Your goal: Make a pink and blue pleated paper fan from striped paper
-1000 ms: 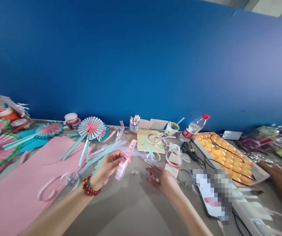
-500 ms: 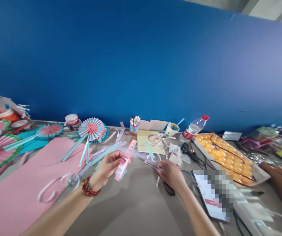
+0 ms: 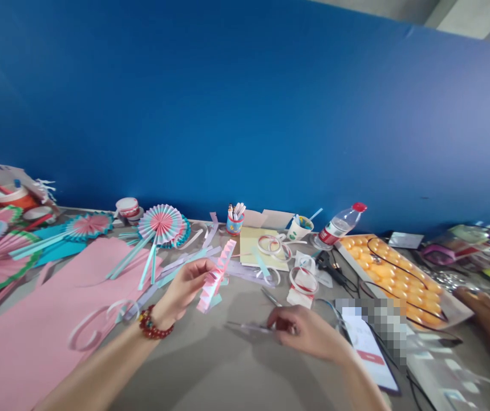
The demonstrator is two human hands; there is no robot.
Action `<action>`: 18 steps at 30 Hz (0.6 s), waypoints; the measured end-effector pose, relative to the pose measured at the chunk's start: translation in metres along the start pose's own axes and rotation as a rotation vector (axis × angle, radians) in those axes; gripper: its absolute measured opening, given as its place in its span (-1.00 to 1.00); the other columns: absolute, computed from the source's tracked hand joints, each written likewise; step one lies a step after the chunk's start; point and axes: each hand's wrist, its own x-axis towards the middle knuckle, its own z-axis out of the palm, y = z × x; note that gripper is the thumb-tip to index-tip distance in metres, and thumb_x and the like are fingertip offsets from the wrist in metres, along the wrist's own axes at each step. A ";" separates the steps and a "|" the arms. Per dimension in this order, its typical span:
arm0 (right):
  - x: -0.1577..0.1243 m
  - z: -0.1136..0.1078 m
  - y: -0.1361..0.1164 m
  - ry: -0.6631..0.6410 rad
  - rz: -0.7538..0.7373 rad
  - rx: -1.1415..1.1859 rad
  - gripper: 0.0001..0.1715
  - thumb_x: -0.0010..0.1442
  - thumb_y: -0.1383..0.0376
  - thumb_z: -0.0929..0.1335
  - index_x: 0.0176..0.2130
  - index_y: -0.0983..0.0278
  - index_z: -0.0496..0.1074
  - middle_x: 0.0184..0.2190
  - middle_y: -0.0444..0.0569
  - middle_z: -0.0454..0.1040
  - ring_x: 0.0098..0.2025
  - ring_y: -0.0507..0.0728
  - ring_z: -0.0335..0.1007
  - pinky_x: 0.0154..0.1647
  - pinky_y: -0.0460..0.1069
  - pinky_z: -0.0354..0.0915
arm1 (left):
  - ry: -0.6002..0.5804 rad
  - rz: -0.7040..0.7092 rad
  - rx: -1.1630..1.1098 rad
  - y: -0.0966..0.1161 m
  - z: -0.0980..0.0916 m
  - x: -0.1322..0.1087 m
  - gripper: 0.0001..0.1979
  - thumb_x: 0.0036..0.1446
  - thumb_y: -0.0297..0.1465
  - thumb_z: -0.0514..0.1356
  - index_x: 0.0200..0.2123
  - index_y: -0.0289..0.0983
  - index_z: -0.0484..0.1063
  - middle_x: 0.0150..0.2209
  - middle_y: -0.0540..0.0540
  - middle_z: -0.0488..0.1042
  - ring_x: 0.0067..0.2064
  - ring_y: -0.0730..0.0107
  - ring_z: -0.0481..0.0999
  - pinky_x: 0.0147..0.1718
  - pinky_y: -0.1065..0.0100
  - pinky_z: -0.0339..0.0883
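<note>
My left hand [image 3: 187,288], with a red bead bracelet at the wrist, pinches a pleated pink paper strip [image 3: 218,275] with pale blue showing at its folds. The strip stands slanted above the table. To its right, my right hand [image 3: 307,331] is closed around a pair of scissors [image 3: 247,327]. The blades are spread and point left, apart from the strip. Purple and pale blue paper strips [image 3: 236,270] lie behind the hands. Pink paper sheets [image 3: 48,308] lie left of my left forearm, near finished paper rosettes [image 3: 160,224] on sticks.
Rolls of white tape [image 3: 303,281] and yellow paper [image 3: 248,237] lie beyond my right hand. A pen cup [image 3: 235,224], a paper cup [image 3: 299,227] and a water bottle [image 3: 339,227] stand by the blue wall. At right are a phone [image 3: 373,348], orange padded tray [image 3: 392,277] and another person's hand [image 3: 484,311].
My right hand has come back toward me, and the scissors now show with blades spread, pointing left. My left hand, still holding the paper strip, has shifted slightly left.
</note>
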 end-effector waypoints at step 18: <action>0.066 0.055 0.019 0.381 -0.362 -0.122 -0.65 0.28 0.20 0.28 0.03 0.22 0.42 0.16 0.15 0.37 0.21 0.28 0.27 0.18 0.18 0.25 | 0.020 0.050 0.009 0.004 -0.002 0.003 -0.63 -0.07 -0.12 0.40 -0.39 -0.33 0.51 -0.50 -0.04 0.44 -0.51 0.49 0.32 -0.50 0.46 0.20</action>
